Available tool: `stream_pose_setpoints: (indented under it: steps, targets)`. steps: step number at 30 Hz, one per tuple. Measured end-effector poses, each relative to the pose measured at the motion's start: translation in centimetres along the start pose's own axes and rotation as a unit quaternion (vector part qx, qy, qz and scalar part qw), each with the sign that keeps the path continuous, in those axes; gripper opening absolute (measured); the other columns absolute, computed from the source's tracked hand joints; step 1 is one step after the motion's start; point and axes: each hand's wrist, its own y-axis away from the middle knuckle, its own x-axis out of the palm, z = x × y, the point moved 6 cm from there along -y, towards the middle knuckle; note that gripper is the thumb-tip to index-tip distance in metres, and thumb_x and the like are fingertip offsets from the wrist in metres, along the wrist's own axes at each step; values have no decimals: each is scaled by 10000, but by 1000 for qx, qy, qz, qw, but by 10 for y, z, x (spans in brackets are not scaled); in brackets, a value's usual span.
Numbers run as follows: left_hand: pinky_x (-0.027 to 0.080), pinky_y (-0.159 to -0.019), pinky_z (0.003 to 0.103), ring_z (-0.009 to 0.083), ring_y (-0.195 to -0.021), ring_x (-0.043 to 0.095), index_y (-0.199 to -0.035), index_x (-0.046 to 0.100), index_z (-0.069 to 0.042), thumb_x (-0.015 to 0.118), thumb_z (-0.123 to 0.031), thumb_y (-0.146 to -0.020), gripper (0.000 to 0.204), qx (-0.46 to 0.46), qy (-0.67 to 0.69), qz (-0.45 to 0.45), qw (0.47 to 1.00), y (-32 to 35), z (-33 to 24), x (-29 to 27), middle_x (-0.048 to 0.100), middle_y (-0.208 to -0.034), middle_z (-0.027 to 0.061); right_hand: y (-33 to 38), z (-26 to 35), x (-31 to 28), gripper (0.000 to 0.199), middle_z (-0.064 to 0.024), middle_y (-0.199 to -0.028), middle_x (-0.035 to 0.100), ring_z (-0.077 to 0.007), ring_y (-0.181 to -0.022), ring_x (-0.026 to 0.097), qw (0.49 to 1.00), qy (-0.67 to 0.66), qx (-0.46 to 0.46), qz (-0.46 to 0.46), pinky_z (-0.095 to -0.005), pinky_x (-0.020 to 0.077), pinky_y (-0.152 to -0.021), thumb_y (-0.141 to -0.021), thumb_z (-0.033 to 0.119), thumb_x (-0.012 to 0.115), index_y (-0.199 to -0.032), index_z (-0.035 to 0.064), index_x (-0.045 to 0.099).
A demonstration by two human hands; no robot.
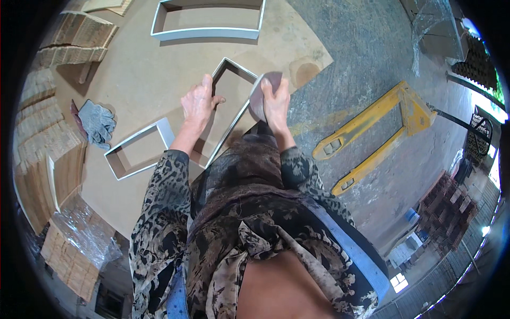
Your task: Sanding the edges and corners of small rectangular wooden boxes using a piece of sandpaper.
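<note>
1. Light: bright, even daylight; blown-out glare at the right rim.
2. Shadows: soft and short beside the white frames [208,21] on the board [143,80].
3. Distortion: strong fisheye bending; black vignette at the corners.
4. Focus: centre sharp, rim smeared.

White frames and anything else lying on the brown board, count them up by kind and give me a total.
White rectangular frames: 3, one at the top, one under the hands, one lower left
Grey work gloves: 1 bundle
Sanding sheet: 1, under the right hand
Total: 5

The left hand steadies the middle frame.
</note>
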Motion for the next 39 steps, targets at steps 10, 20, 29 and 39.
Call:
stream_pose_setpoints:
  steps: [10,20,29,39]
  targets:
    - [459,-494,426,339,-650,599,-960,400,-86,789,-318,-581,590,-13,8,16,1000,-1,2,1,576,-665,145,14,5,-18,308,-190,-813,589,-302,-776,595,998,-42,-52,-15,-373,459,-724,-825,237,593,-963,-14,483]
    - [455,-486,434,352,-628,597,-980,397,-87,791,-328,-574,615,-9,6,14,1000,4,4,6,571,-658,159,2,-12,7,290,-229,-835,588,-367,-790,591,998,-56,-42,7,-411,446,-681,-826,231,575,-933,-21,481]
    - [455,-480,433,354,-624,593,-982,393,-82,782,-348,-571,625,-12,3,18,1000,2,5,4,563,-644,164,3,-9,5,290,-193,-838,586,-297,-801,585,997,-72,-7,38,-370,449,-718,-817,213,596,-944,-26,492]
    - [454,-487,437,343,-624,590,-971,394,-88,780,-350,-573,613,-11,0,15,1000,3,2,0,564,-644,156,-6,-10,4,313,-220,-885,591,-359,-835,585,997,-53,-15,62,-406,448,-736,-829,240,563,-985,-23,492]
